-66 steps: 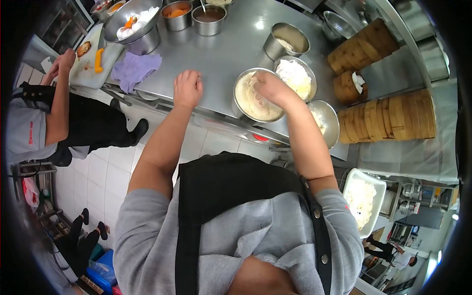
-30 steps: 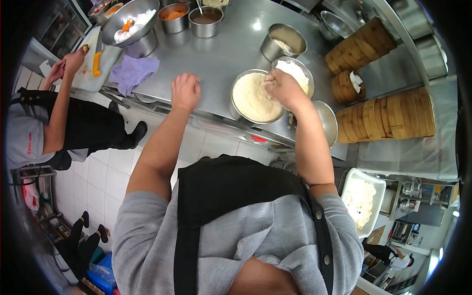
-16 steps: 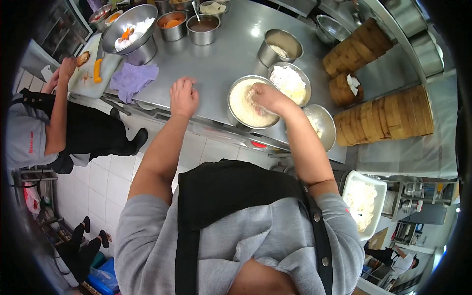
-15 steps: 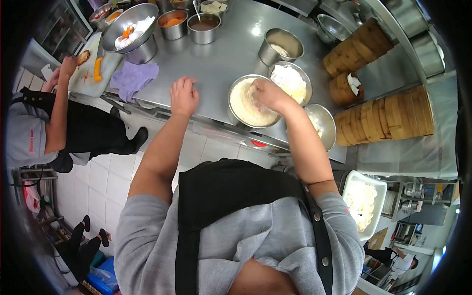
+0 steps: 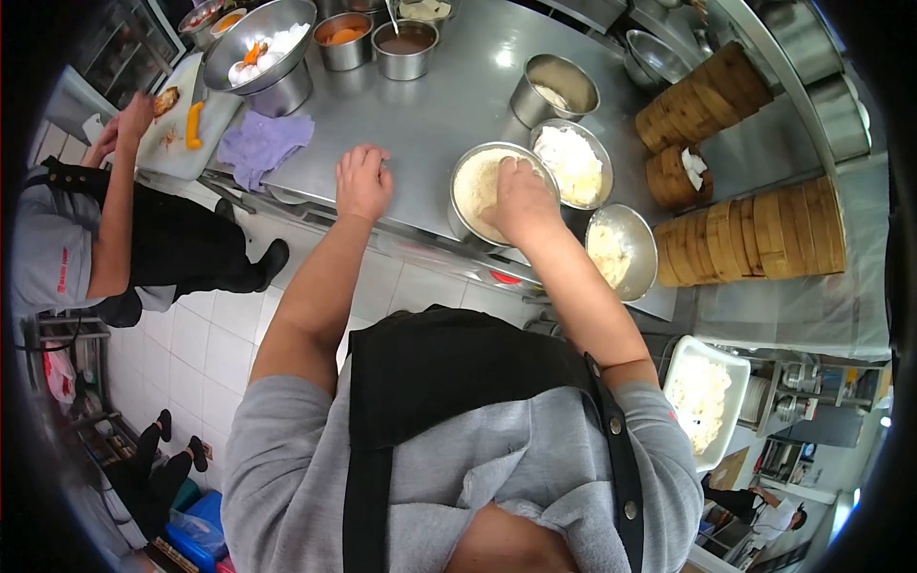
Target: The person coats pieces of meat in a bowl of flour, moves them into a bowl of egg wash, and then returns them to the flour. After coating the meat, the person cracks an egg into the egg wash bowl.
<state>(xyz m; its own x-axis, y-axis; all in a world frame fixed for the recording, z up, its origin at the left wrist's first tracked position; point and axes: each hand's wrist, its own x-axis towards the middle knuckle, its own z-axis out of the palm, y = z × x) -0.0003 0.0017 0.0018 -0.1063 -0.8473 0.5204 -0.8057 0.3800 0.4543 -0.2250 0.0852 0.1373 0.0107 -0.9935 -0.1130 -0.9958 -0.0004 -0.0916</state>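
My right hand (image 5: 521,201) lies palm down on pale, crumb-like meal (image 5: 475,186) in a round metal bowl (image 5: 457,212); its fingers are spread, the tips partly sunk in. Anything under the palm is hidden. My left hand (image 5: 363,183) rests on the metal table near its front edge, fingers loosely stretched and holding nothing. Touching distance from the crumb bowl is a metal bowl of white and pale yellow food (image 5: 570,162). Nearer me on the right stands a bowl with a pale yellow mixture (image 5: 607,250).
A deep metal pot (image 5: 535,107) stands behind the bowls. Bamboo steamers (image 5: 755,234) are stacked at the right. At the left are a purple cloth (image 5: 263,148), a bowl with eggs (image 5: 282,48) and a yellow-handled knife (image 5: 194,126). A co-worker's hands (image 5: 124,129) are over a cutting board (image 5: 215,124).
My right hand has turned from a bent, side-on pose to palm down, fingers spread on the crumbs. My left hand stays on the table. The view has shifted slightly.
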